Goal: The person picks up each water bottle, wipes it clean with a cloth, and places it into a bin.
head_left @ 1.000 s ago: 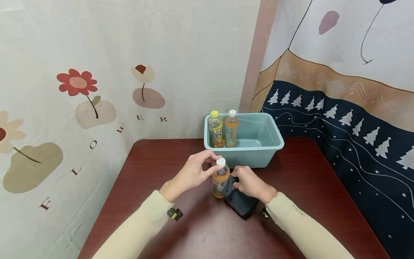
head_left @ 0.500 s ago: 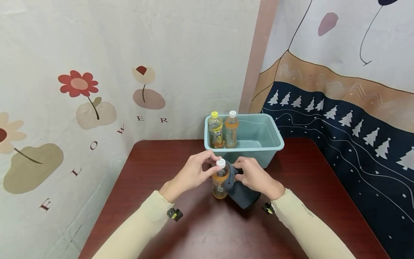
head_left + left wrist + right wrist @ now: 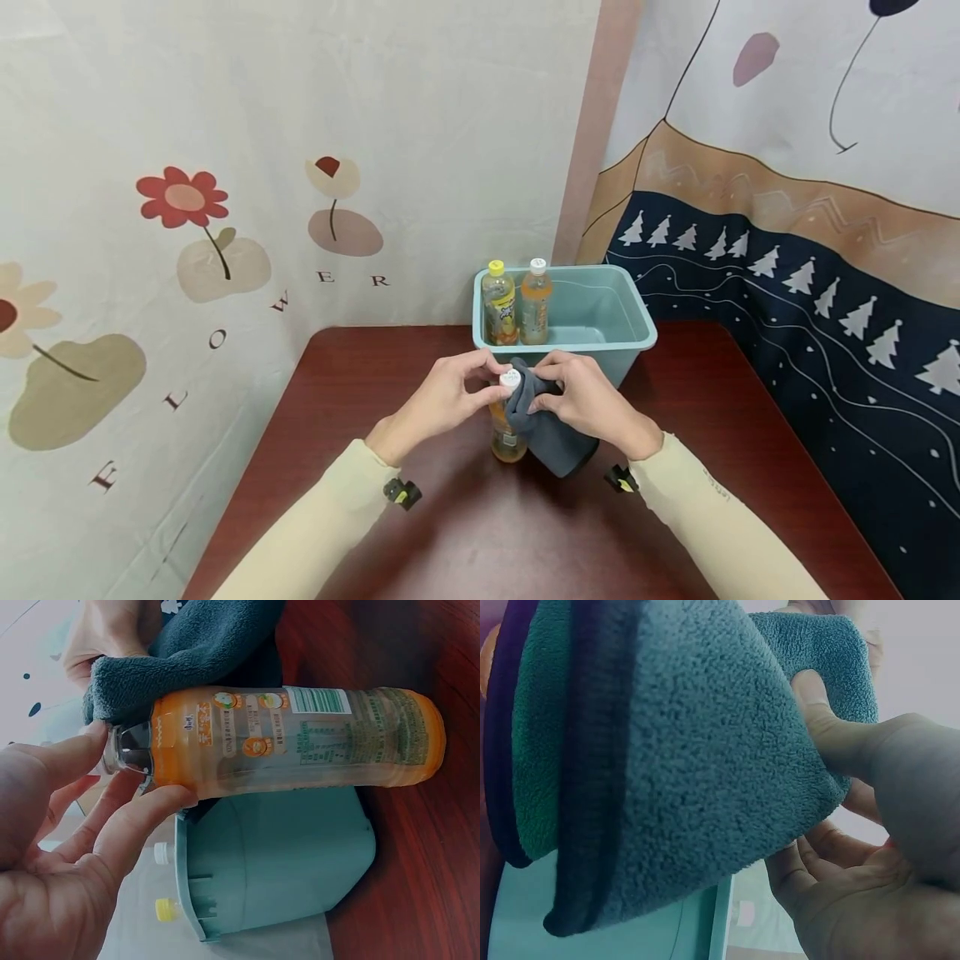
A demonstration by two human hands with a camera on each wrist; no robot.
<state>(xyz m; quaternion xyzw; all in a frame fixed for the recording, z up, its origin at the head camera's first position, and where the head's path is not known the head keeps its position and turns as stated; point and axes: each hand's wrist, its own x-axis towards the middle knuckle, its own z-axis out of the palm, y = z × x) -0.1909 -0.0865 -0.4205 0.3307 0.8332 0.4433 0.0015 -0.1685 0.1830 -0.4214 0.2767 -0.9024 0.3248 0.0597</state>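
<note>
A plastic drink bottle (image 3: 508, 447) with an orange-banded label and a white cap stands upright on the table. My left hand (image 3: 448, 398) holds it by the cap and neck between thumb and fingers, seen closely in the left wrist view, where the bottle (image 3: 285, 739) appears sideways. My right hand (image 3: 588, 400) pinches a dark grey-blue cloth (image 3: 551, 437) against the upper right side of the bottle. In the right wrist view the plush cloth (image 3: 697, 750) fills much of the picture, its folded edge hanging down and hiding most of the bottle.
Just behind the hands, a light blue plastic tub (image 3: 600, 340) stands on the dark red table (image 3: 390, 358). Inside its left end are a yellow-capped bottle (image 3: 500, 308) and a white-capped bottle (image 3: 536, 308). A printed fabric backdrop (image 3: 442, 167) hangs behind the table.
My right hand has moved the cloth up the bottle, from its side to its shoulder and neck beside the cap. The left hand has kept its hold on the bottle's top.
</note>
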